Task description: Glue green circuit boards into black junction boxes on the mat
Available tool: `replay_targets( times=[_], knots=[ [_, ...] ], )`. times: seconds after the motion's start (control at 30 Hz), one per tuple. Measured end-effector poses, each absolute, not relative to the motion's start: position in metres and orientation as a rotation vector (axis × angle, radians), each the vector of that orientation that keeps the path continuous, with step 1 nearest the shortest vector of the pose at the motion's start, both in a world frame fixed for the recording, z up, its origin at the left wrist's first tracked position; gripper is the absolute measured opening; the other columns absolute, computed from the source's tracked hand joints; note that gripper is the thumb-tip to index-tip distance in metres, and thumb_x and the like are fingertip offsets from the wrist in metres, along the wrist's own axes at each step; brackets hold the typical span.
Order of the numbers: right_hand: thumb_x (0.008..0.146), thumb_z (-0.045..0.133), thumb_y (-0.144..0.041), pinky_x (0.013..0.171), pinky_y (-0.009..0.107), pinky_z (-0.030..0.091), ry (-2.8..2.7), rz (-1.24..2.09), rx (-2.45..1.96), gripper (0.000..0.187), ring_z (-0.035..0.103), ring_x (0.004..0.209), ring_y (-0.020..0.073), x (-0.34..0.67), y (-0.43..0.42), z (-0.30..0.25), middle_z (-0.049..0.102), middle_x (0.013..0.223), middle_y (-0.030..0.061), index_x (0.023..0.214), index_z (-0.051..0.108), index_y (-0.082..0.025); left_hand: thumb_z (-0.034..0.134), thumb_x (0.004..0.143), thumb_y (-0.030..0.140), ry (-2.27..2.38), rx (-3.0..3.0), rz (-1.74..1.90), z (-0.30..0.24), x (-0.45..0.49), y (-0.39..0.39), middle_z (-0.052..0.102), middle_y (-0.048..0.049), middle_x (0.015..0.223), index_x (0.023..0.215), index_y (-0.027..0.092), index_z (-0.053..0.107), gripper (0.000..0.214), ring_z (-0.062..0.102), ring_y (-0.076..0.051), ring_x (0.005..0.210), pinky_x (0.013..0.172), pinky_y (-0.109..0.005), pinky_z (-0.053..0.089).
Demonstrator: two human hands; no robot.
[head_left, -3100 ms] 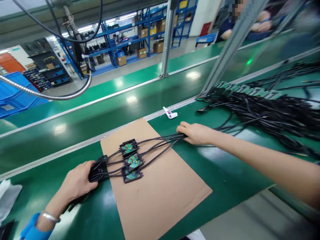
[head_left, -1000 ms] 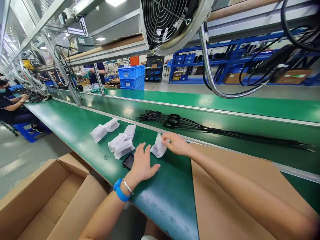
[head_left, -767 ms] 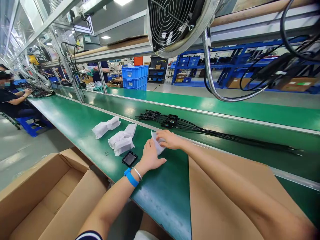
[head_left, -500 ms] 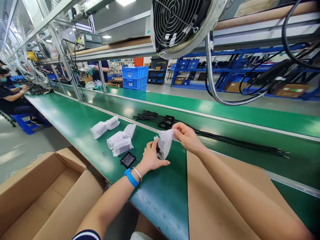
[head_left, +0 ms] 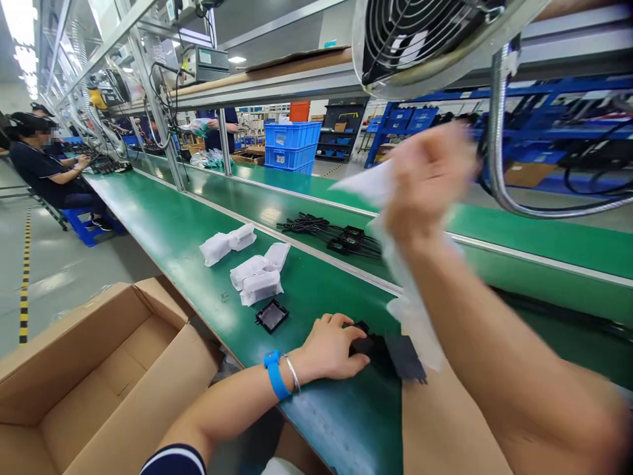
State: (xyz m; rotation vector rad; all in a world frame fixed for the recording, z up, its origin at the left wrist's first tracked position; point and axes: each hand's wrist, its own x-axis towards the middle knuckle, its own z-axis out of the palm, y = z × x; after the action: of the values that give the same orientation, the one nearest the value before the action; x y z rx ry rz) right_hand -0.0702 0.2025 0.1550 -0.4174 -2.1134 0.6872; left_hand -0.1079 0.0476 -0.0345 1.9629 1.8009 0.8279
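My left hand (head_left: 336,346) rests low over the green bench with its fingers curled round a black plastic part (head_left: 364,342). Beside that part a flat dark plate (head_left: 406,357) lies tilted at the cardboard's edge. Raised and smeared by motion, my right hand (head_left: 428,181) pinches a thin white wrapper (head_left: 363,183), which hangs down behind the forearm. A black square frame (head_left: 271,316) lies left of my left hand. Beyond it sit several white wrapped packets (head_left: 261,287), some touching each other.
A large cardboard box (head_left: 163,396) stands open at the bench's left edge. Brown cardboard (head_left: 445,422) covers the bench at right. Black cables with square housings (head_left: 349,239) lie in the centre channel. A fan (head_left: 425,39) hangs overhead; a co-worker (head_left: 44,161) sits far left.
My right hand has swung up and right, pulling the white wrapper away from the black parts. My left hand has moved lower and right, down to the bench with the black part.
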Motion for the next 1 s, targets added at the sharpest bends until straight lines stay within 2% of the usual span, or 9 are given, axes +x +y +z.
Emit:
replay_targets(
  times=[0.07,0.13,0.3,0.43,0.5,0.6,0.7,0.83,1.0],
  knots=[
    [0.096,0.055,-0.051,0.081,0.037,0.052,-2.351,0.635,-0.423,0.038,0.061,0.087,0.0164,-0.111,0.186,0.119,0.064,0.101,0.0056,0.105,0.063,-0.015,0.068,0.081,0.033,1.891,1.928,0.937,-0.023,-0.129,0.036,0.071,-0.0042,0.100,0.094,0.025,0.074,0.016,0.065,-0.024,0.094,0.091,-0.039,0.053],
    [0.093,0.060,-0.048,0.079,0.035,0.053,-2.612,0.603,-0.402,0.033,0.061,0.083,0.0152,-0.144,0.172,0.077,0.065,0.096,0.0045,0.102,0.064,-0.016,0.060,0.087,0.027,2.068,1.822,1.059,-0.013,-0.158,0.021,0.070,-0.0028,0.090,0.086,0.024,0.070,0.012,0.065,-0.021,0.090,0.091,-0.037,0.052],
    [0.084,0.069,-0.032,0.070,0.028,0.045,-2.931,0.510,-0.298,0.015,0.061,0.077,0.0156,-0.141,0.177,0.017,0.066,0.099,0.0057,0.089,0.065,-0.019,0.053,0.087,0.022,2.527,1.443,1.224,-0.015,-0.235,-0.006,0.061,-0.0124,0.109,0.102,0.017,0.059,0.016,0.056,-0.029,0.111,0.102,-0.050,0.043],
    [0.078,0.073,-0.035,0.066,0.028,0.040,-2.987,0.446,-0.376,0.018,0.063,0.076,0.0185,-0.089,0.197,0.010,0.066,0.101,0.0058,0.084,0.064,-0.022,0.064,0.084,0.029,2.469,1.447,1.127,-0.031,-0.249,0.002,0.058,-0.0135,0.116,0.116,0.016,0.054,0.036,0.057,-0.030,0.112,0.099,-0.048,0.047],
    [0.077,0.074,-0.048,0.065,0.028,0.040,-2.967,0.444,-0.485,0.032,0.064,0.078,0.0216,-0.076,0.201,0.008,0.067,0.096,0.0074,0.093,0.065,-0.021,0.067,0.082,0.032,2.369,1.523,1.072,-0.034,-0.241,0.013,0.058,-0.0121,0.119,0.121,0.017,0.053,0.044,0.059,-0.028,0.111,0.098,-0.045,0.048],
    [0.087,0.060,-0.058,0.065,0.029,0.044,-2.900,0.496,-0.628,0.045,0.065,0.079,0.0226,-0.082,0.203,0.004,0.069,0.092,0.0092,0.111,0.063,-0.020,0.070,0.080,0.033,2.268,1.602,1.026,-0.033,-0.229,0.029,0.058,-0.0120,0.120,0.125,0.017,0.053,0.051,0.060,-0.029,0.111,0.098,-0.045,0.049],
    [0.089,0.062,-0.048,0.076,0.031,0.049,-2.860,0.575,-0.646,0.034,0.065,0.087,0.0206,-0.098,0.208,0.003,0.070,0.097,0.0067,0.107,0.066,-0.019,0.069,0.080,0.028,2.187,1.657,1.002,-0.030,-0.225,0.042,0.057,-0.0115,0.123,0.124,0.017,0.054,0.048,0.060,-0.027,0.110,0.096,-0.043,0.051],
    [0.091,0.064,-0.046,0.091,0.042,0.051,-2.785,0.650,-0.704,0.040,0.062,0.103,0.0210,-0.104,0.222,0.007,0.064,0.117,0.0093,0.116,0.063,-0.016,0.066,0.080,0.020,2.037,1.740,0.965,-0.031,-0.229,0.056,0.058,-0.0083,0.127,0.126,0.021,0.054,0.048,0.060,-0.022,0.112,0.093,-0.035,0.053],
    [0.091,0.062,-0.043,0.075,0.031,0.051,-2.707,0.751,-0.723,0.028,0.061,0.079,0.0149,-0.078,0.243,0.035,0.066,0.087,0.0028,0.086,0.065,-0.015,0.064,0.081,0.019,1.954,1.818,0.915,-0.030,-0.231,0.068,0.053,-0.0116,0.138,0.139,0.019,0.045,0.061,0.060,-0.023,0.116,0.095,-0.036,0.053]
  ],
)
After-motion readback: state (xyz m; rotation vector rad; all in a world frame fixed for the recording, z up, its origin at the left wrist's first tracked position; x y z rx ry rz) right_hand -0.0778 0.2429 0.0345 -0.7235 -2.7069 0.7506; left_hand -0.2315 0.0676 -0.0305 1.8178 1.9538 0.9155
